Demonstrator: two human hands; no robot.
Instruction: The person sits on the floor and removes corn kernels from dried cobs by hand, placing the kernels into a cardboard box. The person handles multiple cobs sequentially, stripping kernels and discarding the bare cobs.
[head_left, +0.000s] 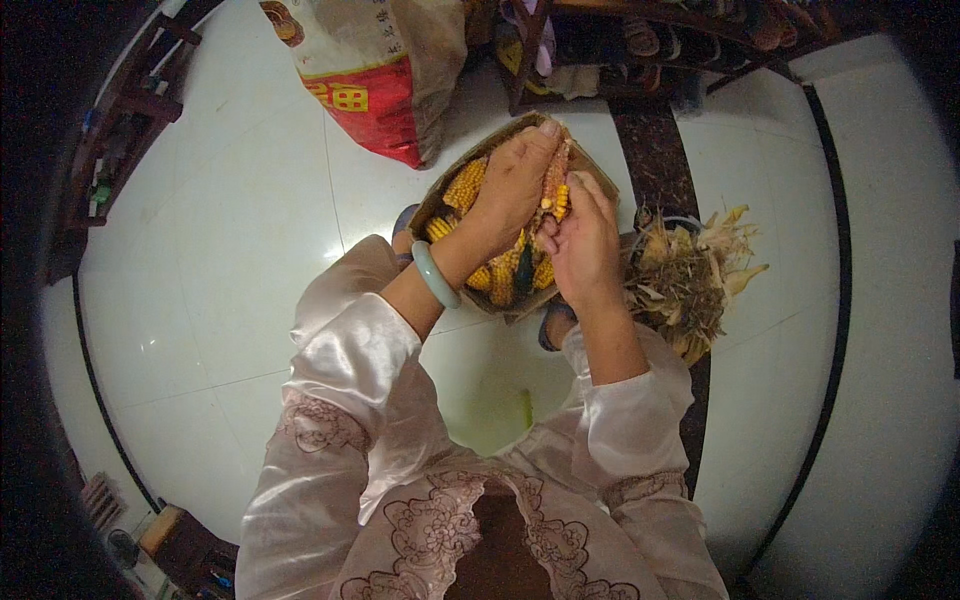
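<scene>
Over a cardboard box (600, 174), my left hand (517, 176) grips a mostly stripped corn cob (556, 174). A few yellow kernels (556, 201) cling to the cob's near end. My right hand (587, 240) is closed around that lower end, its thumb and fingers against the kernels. Inside the box lie several ears of yellow corn (465, 184), partly covered by my hands and forearms. A dark green object (524, 267) sits among the ears; what it is I cannot tell. On my left wrist is a pale jade-coloured bangle (435, 274).
Right of the box stands a container heaped with dry corn husks and silk (679, 277). A large red and white woven sack (375, 82) stands at the far side. Shoes fill a wooden rack (637, 45) behind the box. A small green piece (526, 407) lies on the tiled floor (225, 300).
</scene>
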